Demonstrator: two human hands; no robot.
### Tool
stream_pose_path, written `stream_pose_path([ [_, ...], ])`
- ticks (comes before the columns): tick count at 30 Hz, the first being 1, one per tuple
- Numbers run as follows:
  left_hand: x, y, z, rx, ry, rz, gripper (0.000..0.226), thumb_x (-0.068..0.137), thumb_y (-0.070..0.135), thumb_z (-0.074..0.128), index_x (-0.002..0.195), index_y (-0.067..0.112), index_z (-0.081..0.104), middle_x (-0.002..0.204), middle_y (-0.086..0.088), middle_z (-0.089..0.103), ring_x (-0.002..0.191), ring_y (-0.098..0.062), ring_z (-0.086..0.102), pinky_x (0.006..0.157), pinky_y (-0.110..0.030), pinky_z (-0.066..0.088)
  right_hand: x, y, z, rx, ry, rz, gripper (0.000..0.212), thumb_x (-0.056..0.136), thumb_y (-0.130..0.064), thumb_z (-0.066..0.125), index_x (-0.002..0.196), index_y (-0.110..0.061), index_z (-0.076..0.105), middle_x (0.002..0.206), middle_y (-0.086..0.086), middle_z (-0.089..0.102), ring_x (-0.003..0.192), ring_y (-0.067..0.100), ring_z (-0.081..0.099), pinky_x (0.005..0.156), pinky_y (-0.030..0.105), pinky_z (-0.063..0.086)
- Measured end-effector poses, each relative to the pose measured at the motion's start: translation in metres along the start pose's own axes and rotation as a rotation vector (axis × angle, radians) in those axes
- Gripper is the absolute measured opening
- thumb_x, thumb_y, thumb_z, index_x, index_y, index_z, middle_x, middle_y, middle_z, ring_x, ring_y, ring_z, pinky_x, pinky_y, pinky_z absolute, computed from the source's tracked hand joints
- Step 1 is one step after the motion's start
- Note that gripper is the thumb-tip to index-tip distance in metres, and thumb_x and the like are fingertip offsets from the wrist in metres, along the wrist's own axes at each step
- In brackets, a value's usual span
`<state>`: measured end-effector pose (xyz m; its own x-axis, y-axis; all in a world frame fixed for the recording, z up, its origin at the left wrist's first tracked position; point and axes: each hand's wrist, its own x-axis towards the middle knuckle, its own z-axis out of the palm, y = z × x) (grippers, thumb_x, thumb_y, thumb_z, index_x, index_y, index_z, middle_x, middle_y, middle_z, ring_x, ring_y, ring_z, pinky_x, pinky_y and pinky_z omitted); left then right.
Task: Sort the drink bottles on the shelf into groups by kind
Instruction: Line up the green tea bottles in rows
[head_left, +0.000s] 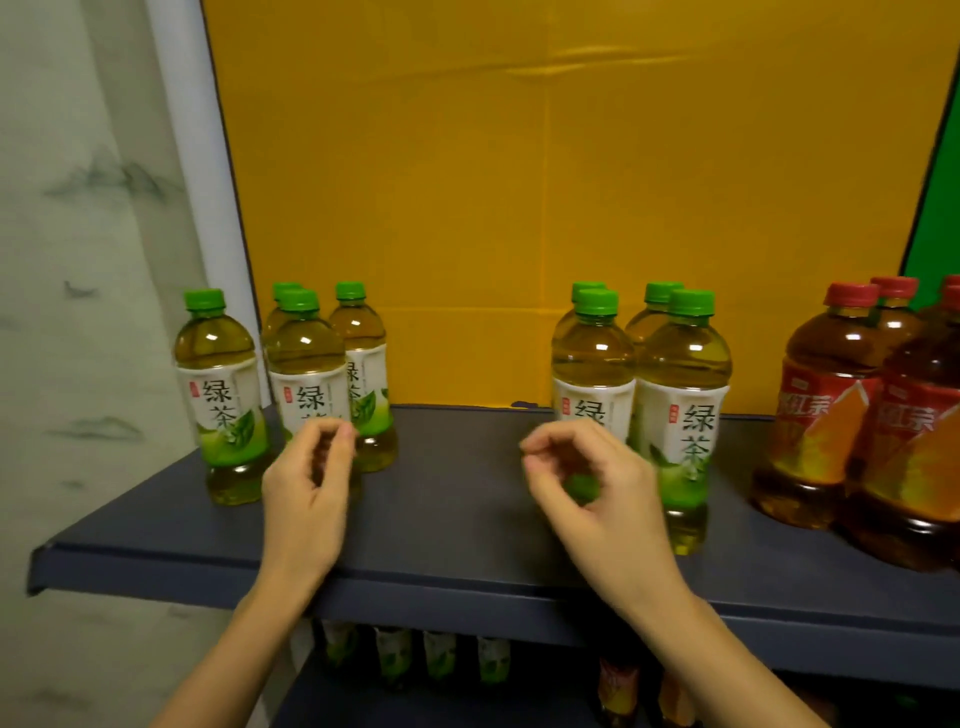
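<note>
Green tea bottles, just behind curled hands

Moderate, even light falls from above and in front, leaving small white glints on the shoulders of the clear plastic green-capped tea bottles and the red-capped brown tea bottles. The yellow cardboard back panel glows bright. Motion blur softens the left hand more than the right hand. Beneath the dark blue-grey metal shelf, the lower tier is dim and smeared. Wide-angle distortion tilts the white upright post at the left edge.
</note>
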<state>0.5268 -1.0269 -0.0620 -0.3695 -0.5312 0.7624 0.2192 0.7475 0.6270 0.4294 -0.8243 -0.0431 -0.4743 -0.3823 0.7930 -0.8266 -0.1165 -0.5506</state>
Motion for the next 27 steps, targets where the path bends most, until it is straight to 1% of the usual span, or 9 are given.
stream_pose_path([
  [4, 0.015, -0.025, -0.026, 0.042, 0.102, -0.037, 0.005, 0.094, 0.015, 0.049, 0.098, 0.014, 0.051, 0.086, -0.003, 0.054, 0.074, 0.006, 0.05, 0.066, -0.01, 0.041, 0.023, 0.002, 0.076, 0.019, -0.212, 0.115, 0.029, 0.079, -0.025, 0.067, 0.106, -0.02, 0.057, 0.1, -0.004, 0.06, 0.081, 0.01, 0.057, 0.072, 0.023, 0.051],
  [6, 0.022, -0.038, -0.035, 0.04, 0.089, -0.055, 0.012, 0.094, 0.016, 0.049, 0.106, 0.015, 0.046, 0.094, -0.004, 0.053, 0.081, 0.002, 0.052, 0.069, -0.012, 0.044, 0.033, 0.002, 0.111, 0.014, -0.283, 0.178, 0.042, 0.08, -0.025, 0.069, 0.116, -0.018, 0.051, 0.111, -0.002, 0.055, 0.087, 0.008, 0.053, 0.076, 0.023, 0.049],
  [8, 0.026, -0.045, -0.042, 0.028, 0.033, -0.088, 0.02, 0.094, 0.012, 0.048, 0.113, 0.016, 0.044, 0.104, -0.004, 0.053, 0.087, -0.001, 0.053, 0.072, -0.012, 0.045, 0.041, 0.003, 0.14, -0.01, -0.34, 0.245, 0.06, 0.078, -0.029, 0.071, 0.128, -0.017, 0.041, 0.122, -0.001, 0.048, 0.1, 0.008, 0.05, 0.087, 0.028, 0.048],
  [11, 0.029, -0.051, -0.049, -0.019, -0.1, -0.158, 0.032, 0.095, 0.013, 0.043, 0.127, 0.014, 0.042, 0.117, 0.001, 0.048, 0.1, 0.0, 0.051, 0.078, -0.006, 0.042, 0.051, 0.004, 0.17, 0.006, -0.333, 0.295, 0.075, 0.073, -0.032, 0.075, 0.133, -0.018, 0.032, 0.133, -0.001, 0.043, 0.119, 0.014, 0.047, 0.1, 0.038, 0.044],
  [14, 0.035, -0.055, -0.049, -0.285, -0.216, -0.323, 0.031, 0.098, 0.03, 0.032, 0.126, 0.026, 0.044, 0.125, 0.005, 0.05, 0.116, -0.007, 0.048, 0.094, -0.017, 0.038, 0.057, 0.008, 0.189, 0.022, -0.309, 0.338, 0.085, 0.069, -0.035, 0.078, 0.134, -0.02, 0.026, 0.135, -0.002, 0.045, 0.124, 0.015, 0.046, 0.101, 0.04, 0.043],
  [17, 0.044, -0.062, -0.045, -0.545, -0.272, -0.457, 0.047, 0.097, 0.037, 0.026, 0.137, 0.018, 0.04, 0.134, 0.001, 0.051, 0.111, 0.0, 0.052, 0.083, -0.01, 0.048, 0.056, 0.013, 0.198, 0.032, -0.292, 0.362, 0.077, 0.067, -0.041, 0.078, 0.126, -0.024, 0.033, 0.129, -0.005, 0.054, 0.12, 0.013, 0.052, 0.1, 0.043, 0.044],
  [19, 0.049, -0.065, -0.043, -0.593, -0.3, -0.495, 0.051, 0.097, 0.038, 0.026, 0.142, 0.015, 0.034, 0.137, -0.001, 0.048, 0.109, 0.001, 0.052, 0.078, -0.008, 0.048, 0.053, 0.015, 0.197, 0.064, -0.269, 0.361, 0.071, 0.068, -0.04, 0.078, 0.123, -0.025, 0.037, 0.125, -0.008, 0.058, 0.116, 0.011, 0.055, 0.098, 0.042, 0.047],
  [22, 0.056, -0.068, -0.039, -0.551, -0.348, -0.517, 0.056, 0.097, 0.042, 0.022, 0.144, 0.013, 0.029, 0.148, -0.004, 0.037, 0.132, -0.014, 0.039, 0.106, -0.024, 0.034, 0.05, 0.018, 0.185, 0.073, -0.225, 0.386, 0.068, 0.068, -0.038, 0.078, 0.121, -0.025, 0.038, 0.121, -0.008, 0.06, 0.113, 0.009, 0.057, 0.097, 0.041, 0.048],
  [27, 0.056, -0.072, -0.023, -0.407, -0.419, -0.47, 0.063, 0.093, 0.054, 0.02, 0.148, 0.021, 0.017, 0.154, 0.003, 0.022, 0.141, -0.01, 0.021, 0.118, -0.036, 0.016, 0.05, 0.031, 0.148, 0.045, -0.136, 0.434, 0.068, 0.071, -0.03, 0.077, 0.126, -0.023, 0.038, 0.122, -0.007, 0.059, 0.113, 0.01, 0.056, 0.099, 0.041, 0.047],
])
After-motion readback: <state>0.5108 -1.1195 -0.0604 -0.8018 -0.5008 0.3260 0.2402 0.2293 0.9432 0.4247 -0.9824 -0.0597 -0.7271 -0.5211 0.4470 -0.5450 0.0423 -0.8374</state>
